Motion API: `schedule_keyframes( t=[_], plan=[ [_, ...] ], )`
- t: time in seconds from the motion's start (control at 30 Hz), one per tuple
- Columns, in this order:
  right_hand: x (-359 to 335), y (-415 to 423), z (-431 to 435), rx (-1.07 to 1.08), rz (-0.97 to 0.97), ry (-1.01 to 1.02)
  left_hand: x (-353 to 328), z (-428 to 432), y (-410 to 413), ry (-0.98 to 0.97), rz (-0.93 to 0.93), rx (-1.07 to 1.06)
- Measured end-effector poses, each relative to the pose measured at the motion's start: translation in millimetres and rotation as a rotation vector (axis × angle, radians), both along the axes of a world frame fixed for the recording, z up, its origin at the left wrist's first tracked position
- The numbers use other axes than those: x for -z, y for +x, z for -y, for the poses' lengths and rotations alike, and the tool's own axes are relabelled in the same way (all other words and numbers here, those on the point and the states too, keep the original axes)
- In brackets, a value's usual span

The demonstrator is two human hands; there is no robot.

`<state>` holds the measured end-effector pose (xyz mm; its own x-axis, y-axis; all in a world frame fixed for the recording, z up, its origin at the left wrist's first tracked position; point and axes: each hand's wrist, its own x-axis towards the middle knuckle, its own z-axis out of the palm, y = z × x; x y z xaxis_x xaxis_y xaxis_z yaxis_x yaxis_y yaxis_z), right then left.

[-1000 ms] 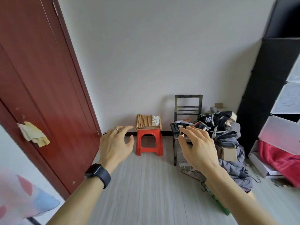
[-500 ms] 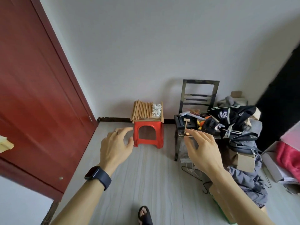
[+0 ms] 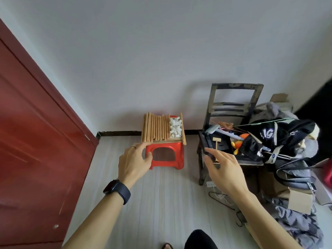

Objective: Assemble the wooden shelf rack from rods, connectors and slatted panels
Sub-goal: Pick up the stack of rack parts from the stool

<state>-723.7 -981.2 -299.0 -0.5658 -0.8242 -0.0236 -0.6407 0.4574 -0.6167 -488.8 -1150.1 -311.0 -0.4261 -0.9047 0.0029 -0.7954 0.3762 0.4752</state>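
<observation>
Nearest to me, at the bottom edge, a foot (image 3: 167, 246) and a dark knee (image 3: 199, 239) are cut off by the frame, so I can make out little of either. Above them both forearms reach forward over the pale floor (image 3: 161, 203). My left hand (image 3: 133, 161) wears a dark watch (image 3: 117, 191) at the wrist and a ring; its fingers (image 3: 142, 146) are loosely spread and hold nothing, the thumb lying in front of the red stool (image 3: 167, 157) so that the stool's left leg is partly hidden. My right hand (image 3: 224, 168) is likewise empty, fingers apart and slightly curled, and it covers the front edge of the dark chair (image 3: 233, 108).

On the stool lie the wooden rods (image 3: 156, 128) side by side, with a heap of white connectors (image 3: 175, 127) beside them to the right; a flat pale board peeks from under them, but I cannot tell whether it is a slatted panel. A small wooden mallet (image 3: 216, 141) lies on the chair seat among clutter, next to a pile of dark clothes (image 3: 280, 139). The red door (image 3: 36, 141) at left is blurred.

Compared with half a second ago, the view has tipped downward and drawn closer: stool and chair look larger, the knee has come into sight, and both hands have kept their open pose.
</observation>
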Motion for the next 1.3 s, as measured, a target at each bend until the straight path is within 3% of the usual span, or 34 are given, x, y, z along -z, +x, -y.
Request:
schedule_keyframes(
  t=[0.2,0.3,0.47,0.7,0.87,1.1,1.3],
  plan=[
    [40.1,-48.2,118.3,0.040,0.451,0.028,37.1,127.3,-39.5,0.454,-0.247,-0.153],
    [70.4,-85.6,196.9,0.072,0.601,0.041,59.9,200.5,-57.1,0.566,-0.323,-0.245],
    [128.7,-151.7,324.8,0.184,0.715,0.133,97.4,305.8,-75.5,0.694,-0.279,-0.446],
    [211.0,-205.6,450.0,0.304,0.789,0.314,173.8,411.3,-95.3,0.858,-0.123,-0.528],
    [293.3,-222.8,500.8,0.360,0.844,0.458,260.0,463.2,-120.3,0.985,-0.155,-0.618],
    [403.6,-251.7,531.4,0.614,0.975,0.553,381.5,503.8,-136.1,1.165,-0.185,-0.872],
    [446.4,-259.7,524.7,0.646,1.199,0.639,432.5,516.4,-132.2,1.360,-0.278,-0.892]
  ],
)
